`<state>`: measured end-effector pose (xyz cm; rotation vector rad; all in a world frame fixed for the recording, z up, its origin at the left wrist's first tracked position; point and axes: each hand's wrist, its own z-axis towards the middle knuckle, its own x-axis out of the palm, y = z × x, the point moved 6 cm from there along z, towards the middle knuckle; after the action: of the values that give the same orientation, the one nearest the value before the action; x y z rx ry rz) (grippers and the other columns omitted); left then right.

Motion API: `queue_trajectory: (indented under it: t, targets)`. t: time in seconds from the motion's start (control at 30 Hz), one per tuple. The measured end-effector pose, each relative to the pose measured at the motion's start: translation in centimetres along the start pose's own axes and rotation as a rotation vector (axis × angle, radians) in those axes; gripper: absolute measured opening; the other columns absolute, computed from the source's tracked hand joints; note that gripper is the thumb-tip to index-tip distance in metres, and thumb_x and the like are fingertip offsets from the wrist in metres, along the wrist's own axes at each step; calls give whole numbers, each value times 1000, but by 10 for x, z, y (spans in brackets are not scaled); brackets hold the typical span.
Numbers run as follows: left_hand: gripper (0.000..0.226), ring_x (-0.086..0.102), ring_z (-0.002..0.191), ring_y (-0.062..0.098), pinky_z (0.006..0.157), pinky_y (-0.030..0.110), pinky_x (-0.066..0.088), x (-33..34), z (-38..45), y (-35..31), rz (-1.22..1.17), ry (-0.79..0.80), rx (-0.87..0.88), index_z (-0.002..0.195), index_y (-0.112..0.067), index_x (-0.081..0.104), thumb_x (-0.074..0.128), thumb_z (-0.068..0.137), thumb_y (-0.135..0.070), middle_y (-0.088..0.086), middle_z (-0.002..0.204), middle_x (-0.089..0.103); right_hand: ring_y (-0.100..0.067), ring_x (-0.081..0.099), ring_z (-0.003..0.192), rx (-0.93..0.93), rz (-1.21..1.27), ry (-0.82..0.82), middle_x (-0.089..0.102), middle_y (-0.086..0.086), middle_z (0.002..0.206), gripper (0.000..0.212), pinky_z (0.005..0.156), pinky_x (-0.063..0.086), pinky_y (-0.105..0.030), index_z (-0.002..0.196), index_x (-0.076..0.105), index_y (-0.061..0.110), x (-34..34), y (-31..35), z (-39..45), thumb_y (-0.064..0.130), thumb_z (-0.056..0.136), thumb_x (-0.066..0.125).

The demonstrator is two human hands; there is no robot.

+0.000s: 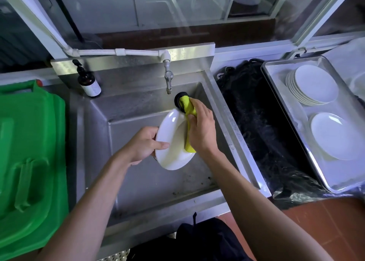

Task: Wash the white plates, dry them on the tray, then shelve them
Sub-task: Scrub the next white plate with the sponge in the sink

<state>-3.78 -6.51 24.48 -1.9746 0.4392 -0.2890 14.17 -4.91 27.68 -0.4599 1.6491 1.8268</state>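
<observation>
Over the steel sink (pixel 150 181) my left hand (pixel 144 144) grips a white plate (pixel 171 142) by its left rim, tilted, thumb on the face. My right hand (pixel 201 126) holds a yellow-green cloth (pixel 188 110) against the plate's right side. A metal tray (pixel 276 86) at the right carries a stack of white plates (pixel 314 84) at the back and another white plate (pixel 333 136) nearer me.
The tap (pixel 168 79) hangs over the back of the sink, no water visibly running, and a black drain plug (pixel 178 97) lies below it. A brown soap bottle (pixel 88 80) stands at the back left. Green bin lid (pixel 29 152) at left, black plastic (pixel 262 126) between sink and tray.
</observation>
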Motion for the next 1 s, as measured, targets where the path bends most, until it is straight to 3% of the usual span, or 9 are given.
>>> queue_trajectory:
  t: [0.13,0.23,0.33,0.4,0.47,0.63,0.73,0.83,1.0]
  targets:
    - [22,68,84,37,74,55,52,12,13,-3,80,-28,-32,103,2,69,73,82,-2,31,103,70,-24,44,130,-24,-14,-7,48,6,150,50,108,39,-45,143,51,23,1,2,-2,9,96,48]
    - [14,69,84,31,72,43,50,18,18,-5,132,-38,-54,105,1,69,65,92,3,24,101,74,-23,47,127,-14,13,6,51,7,146,50,107,40,-45,141,53,24,-7,-10,3,7,94,50]
    - [15,73,91,25,75,36,56,24,27,-7,227,-24,-54,108,-8,71,66,94,-5,7,102,78,-20,48,126,-2,27,0,53,9,143,50,105,42,-43,140,53,26,-20,-25,6,7,93,50]
    - [16,73,95,24,82,40,55,32,36,-14,387,-29,-21,102,-17,70,67,89,-25,3,100,77,-18,47,125,32,61,-24,55,9,141,51,103,41,-37,139,54,27,-32,-37,7,5,93,50]
    - [17,66,87,27,77,40,51,43,48,-24,670,-47,22,92,-18,62,64,87,-35,7,91,71,-18,48,124,66,94,-55,57,7,138,52,100,38,-31,138,55,25,-47,-50,7,2,92,50]
    - [23,55,82,35,66,38,43,98,65,-54,1098,-134,92,80,-18,43,58,97,-24,1,75,53,-23,52,118,78,88,-90,60,1,134,54,92,36,-27,135,58,20,-92,-87,11,-3,87,50]
    - [10,56,85,38,65,39,40,135,73,-68,1236,-172,152,93,-21,53,50,99,-15,6,82,51,-24,52,120,101,104,-122,59,2,137,55,93,35,-26,136,58,20,-125,-109,11,-4,88,51]
    - [29,61,88,38,68,38,44,168,81,-82,1373,-197,196,118,-23,60,50,96,-8,8,85,52,-23,52,120,106,97,-152,59,3,138,54,93,33,-23,137,58,21,-160,-133,11,-3,89,51]
    - [37,65,94,39,68,39,44,228,100,-112,1571,-132,293,116,-21,58,47,87,-1,12,103,68,-22,54,121,116,59,-198,61,5,136,50,100,41,-33,135,59,25,-223,-178,15,0,91,53]
